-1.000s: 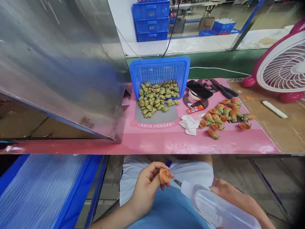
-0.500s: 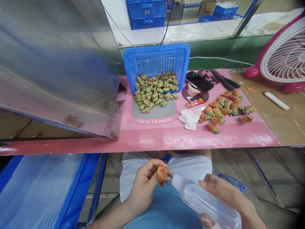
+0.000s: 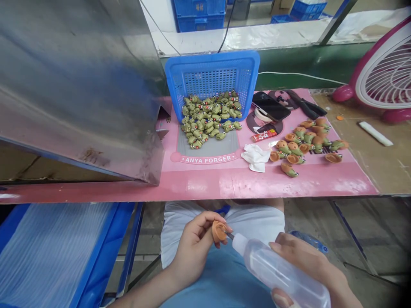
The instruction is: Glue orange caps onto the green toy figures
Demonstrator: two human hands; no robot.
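Above my lap, my left hand (image 3: 197, 244) pinches a small orange hollow cup-shaped piece (image 3: 219, 231), its opening turned toward the right. My right hand (image 3: 305, 265) is wrapped round a translucent squeeze bottle (image 3: 279, 269) with a white cap and thin metal nozzle. The nozzle tip reaches the opening of the orange piece; whether liquid comes out I cannot make out. On the pink mat (image 3: 205, 184) lie several orange-and-green pieces (image 3: 293, 147) at the right. Many small green pieces (image 3: 208, 115) spill out of a tilted blue basket (image 3: 212, 60).
A metal panel (image 3: 80, 85) stands at the left. Beyond the white cloth (image 3: 256, 157) lie a phone (image 3: 271, 106), a red packet (image 3: 263, 135) and a black-handled tool (image 3: 305, 105). A pink fan (image 3: 382, 72) is at the far right. The table's front edge lies beyond my hands.
The view has shifted slightly, so the table sits a little higher in the picture. Both hands keep their hold, with the nozzle still at the orange piece.
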